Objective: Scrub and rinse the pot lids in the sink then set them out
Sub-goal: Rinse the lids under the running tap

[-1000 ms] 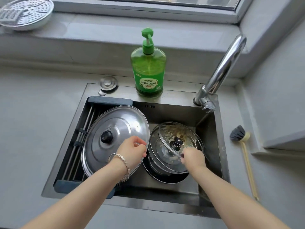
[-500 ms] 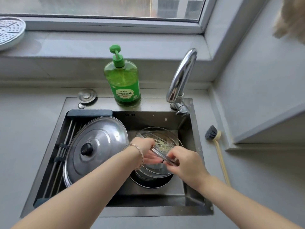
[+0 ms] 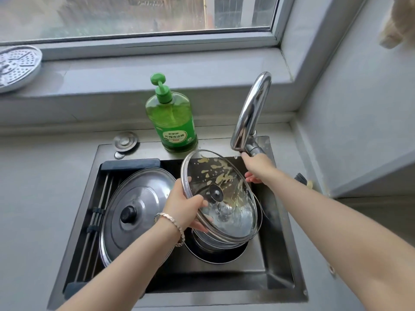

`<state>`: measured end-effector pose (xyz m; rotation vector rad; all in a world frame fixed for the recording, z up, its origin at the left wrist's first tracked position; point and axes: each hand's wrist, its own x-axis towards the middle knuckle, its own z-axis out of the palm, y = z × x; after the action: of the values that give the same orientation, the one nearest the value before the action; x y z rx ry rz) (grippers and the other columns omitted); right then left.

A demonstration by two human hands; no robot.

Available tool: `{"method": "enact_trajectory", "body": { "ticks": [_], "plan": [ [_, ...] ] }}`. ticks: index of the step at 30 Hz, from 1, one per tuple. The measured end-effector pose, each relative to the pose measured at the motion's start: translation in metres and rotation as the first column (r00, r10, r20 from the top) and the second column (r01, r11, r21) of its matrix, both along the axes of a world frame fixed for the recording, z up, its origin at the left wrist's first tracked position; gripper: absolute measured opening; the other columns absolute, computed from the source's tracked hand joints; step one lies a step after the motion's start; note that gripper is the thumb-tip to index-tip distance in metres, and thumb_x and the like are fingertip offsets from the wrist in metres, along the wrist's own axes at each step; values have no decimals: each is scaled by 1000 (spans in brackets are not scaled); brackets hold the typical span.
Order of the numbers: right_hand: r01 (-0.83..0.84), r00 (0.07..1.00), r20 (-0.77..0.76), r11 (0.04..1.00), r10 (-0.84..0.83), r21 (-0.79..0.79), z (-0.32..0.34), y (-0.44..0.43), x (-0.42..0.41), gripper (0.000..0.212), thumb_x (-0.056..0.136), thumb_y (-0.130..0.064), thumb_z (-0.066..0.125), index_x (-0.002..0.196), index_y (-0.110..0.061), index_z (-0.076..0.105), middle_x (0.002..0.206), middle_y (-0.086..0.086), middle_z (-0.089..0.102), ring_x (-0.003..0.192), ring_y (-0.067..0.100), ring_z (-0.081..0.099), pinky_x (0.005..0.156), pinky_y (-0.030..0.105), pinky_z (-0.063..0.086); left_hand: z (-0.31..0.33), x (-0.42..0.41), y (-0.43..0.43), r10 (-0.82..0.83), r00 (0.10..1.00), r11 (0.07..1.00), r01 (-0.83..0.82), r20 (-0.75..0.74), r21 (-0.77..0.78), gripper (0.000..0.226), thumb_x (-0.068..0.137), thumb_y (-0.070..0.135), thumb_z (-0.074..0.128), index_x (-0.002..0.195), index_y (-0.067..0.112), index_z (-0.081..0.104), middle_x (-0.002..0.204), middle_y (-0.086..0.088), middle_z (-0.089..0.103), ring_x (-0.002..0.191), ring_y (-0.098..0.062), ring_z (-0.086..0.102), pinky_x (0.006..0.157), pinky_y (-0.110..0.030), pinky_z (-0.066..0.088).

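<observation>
My left hand [image 3: 187, 204] grips the rim of a glass lid [image 3: 233, 187] smeared with yellowish food, held tilted above the sink [image 3: 280, 286]. Under it lie more glass lids [image 3: 215, 245] stacked in the sink's right half. A large steel lid [image 3: 139, 209] with a black knob leans on the left side. My right hand [image 3: 256, 167] reaches to the base of the chrome tap [image 3: 251, 113], fingers at its handle; whether it grips is unclear.
A green dish-soap bottle [image 3: 171, 117] stands behind the sink beside a metal drain plug [image 3: 124, 141]. A dish brush [image 3: 302, 178] lies right of the sink, mostly hidden by my arm. A perforated steamer plate [image 3: 15, 66] rests on the window sill.
My left hand has lifted the dirty glass lid off the stack and tilted it up. My right hand let go of the lid and moved up to the tap's base.
</observation>
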<state>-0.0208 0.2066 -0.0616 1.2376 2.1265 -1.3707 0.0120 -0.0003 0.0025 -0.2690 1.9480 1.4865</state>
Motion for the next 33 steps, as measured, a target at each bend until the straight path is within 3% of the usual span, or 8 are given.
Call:
{"method": "enact_trajectory", "body": {
  "ticks": [5, 13, 19, 24, 27, 30, 32, 33],
  "plan": [
    [42, 998, 38, 999, -41, -28, -15, 5, -7, 43, 97, -31, 33, 130, -5, 41, 72, 10, 56, 50, 18, 49, 42, 22, 39, 3, -1, -5, 26, 999, 998, -27, 19, 51, 45, 84, -7, 49, 106, 30, 39, 106, -19, 64, 59, -34, 68, 50, -46, 57],
    [-42, 998, 55, 989, 34, 143, -37, 10, -2, 50, 93, -30, 25, 117, 3, 54, 114, 21, 61, 90, 29, 54, 83, 38, 44, 6, 2, -7, 31, 999, 997, -34, 43, 74, 50, 84, -8, 48, 118, 27, 35, 106, -22, 63, 61, -35, 69, 44, -38, 55],
    [-102, 994, 49, 972, 93, 210, -40, 13, 3, 44, 93, -30, 24, 99, -1, 57, 107, 19, 63, 89, 31, 57, 85, 39, 48, 7, 2, -7, 48, 996, 994, -55, 73, 95, 51, 84, -9, 47, 120, 24, 35, 105, -24, 64, 58, -33, 68, 39, -33, 53],
    [-189, 981, 28, 923, 190, 336, -17, -31, 33, 73, 94, -49, 31, 145, 0, 15, 146, 23, 24, 132, 36, 30, 109, 46, 30, 4, 2, -10, 49, 998, 993, -54, 51, 103, 51, 84, -9, 48, 121, 25, 34, 104, -23, 65, 59, -34, 68, 41, -36, 55],
    [-553, 758, -183, 766, 626, 329, 6, -84, 73, 73, 95, -50, 25, 149, -10, -5, 156, 6, -13, 144, 19, -13, 118, 38, -4, 0, 7, -9, 42, 999, 990, -46, 31, 136, 50, 85, -10, 49, 122, 21, 38, 100, -20, 64, 56, -29, 67, 38, -35, 52],
    [-732, 434, -323, 538, 841, 417, 21, -99, 78, 62, 91, -45, 13, 142, -25, -15, 149, -9, -23, 137, 3, -24, 113, 25, -16, -1, 16, -9, -44, 999, 983, 42, 9, 178, 49, 85, -10, 46, 124, 19, 43, 100, -14, 65, 56, -24, 67, 37, -35, 51],
    [-713, 398, -267, 479, 878, 512, 14, -84, 67, 63, 90, -52, 13, 143, -27, -10, 151, -9, -19, 139, 4, -18, 111, 23, -16, 3, 21, -13, -79, 995, 969, 62, 61, 240, 50, 85, -7, 50, 122, 27, 42, 108, -13, 65, 58, -32, 68, 37, -36, 52],
    [-689, 483, -202, 512, 852, 514, 9, -73, 64, 65, 93, -52, 16, 146, -24, -8, 153, -5, -17, 141, 7, -16, 111, 25, -16, 5, 22, -15, -70, 994, 964, 45, 89, 261, 51, 85, -7, 53, 120, 28, 40, 108, -15, 66, 58, -34, 68, 37, -36, 52]
  ]
}}
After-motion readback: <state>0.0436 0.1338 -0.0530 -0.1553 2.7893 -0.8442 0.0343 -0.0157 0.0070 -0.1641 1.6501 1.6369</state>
